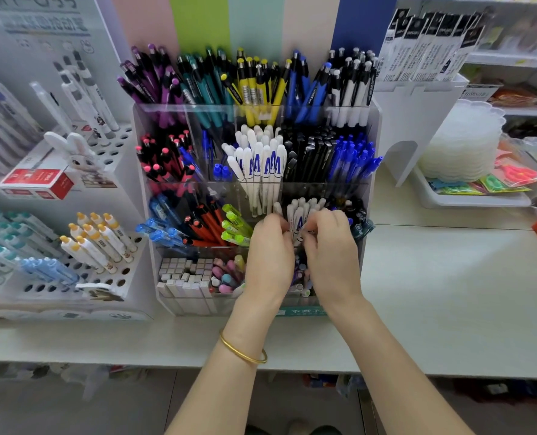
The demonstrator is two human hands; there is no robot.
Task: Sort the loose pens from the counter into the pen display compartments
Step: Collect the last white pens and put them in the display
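Slim white plastic pens with blue lettering (298, 215) stand bunched in a lower compartment of the clear acrylic tiered pen display (373, 127), at twelve o'clock from my wrists. Nearest me lies the pale counter (449, 293). Over it, my left hand (270, 255) and right hand (333, 255) close on the bunch from nine and three o'clock, fingers curled round the barrels. I judge these pens light, stiff and rather slick, best pinched mid-barrel. Their long axes run near upright, caps up, tips down in the compartment. Farther off at twelve, a matching white bunch (257, 161) fills the next tier.
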